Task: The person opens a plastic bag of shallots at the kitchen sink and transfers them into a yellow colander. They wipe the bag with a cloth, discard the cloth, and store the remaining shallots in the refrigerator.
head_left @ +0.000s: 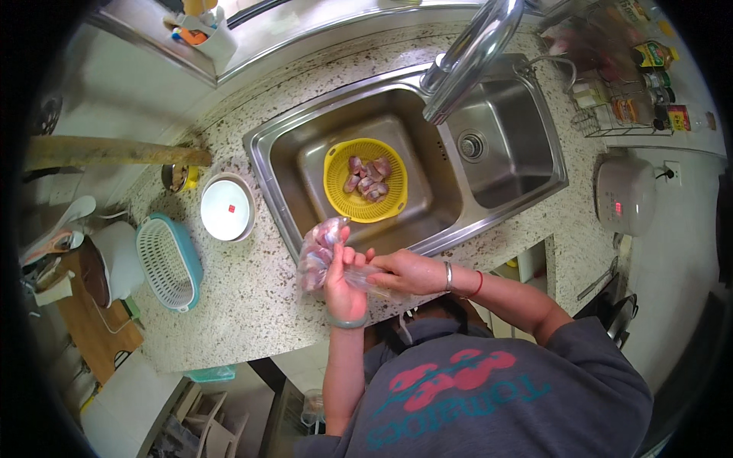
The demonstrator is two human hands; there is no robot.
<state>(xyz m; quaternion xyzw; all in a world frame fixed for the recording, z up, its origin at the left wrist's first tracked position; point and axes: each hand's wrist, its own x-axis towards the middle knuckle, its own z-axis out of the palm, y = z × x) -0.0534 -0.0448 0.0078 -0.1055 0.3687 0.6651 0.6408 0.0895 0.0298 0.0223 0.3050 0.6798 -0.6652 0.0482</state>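
A clear plastic bag (311,267) with pinkish-purple pieces of meat inside is in front of me, at the sink's near left corner. My left hand (347,286) is closed around the bag, its fingers partly curled. My right hand (412,272) grips the gathered, twisted end of the same bag to the right of it. Just beyond the bag, a yellow round colander (334,200) stands in the large sink basin. Several dark reddish meat pieces (369,183), like gizzards, lie in the colander.
A chrome faucet (469,57) rises between the large basin and a smaller one (504,122) with a drain. White bowls (226,209) and a teal-and-white basket (169,263) stand left on the speckled counter (244,305). A wire rack (603,114) with jars and a rice cooker (626,196) are right.
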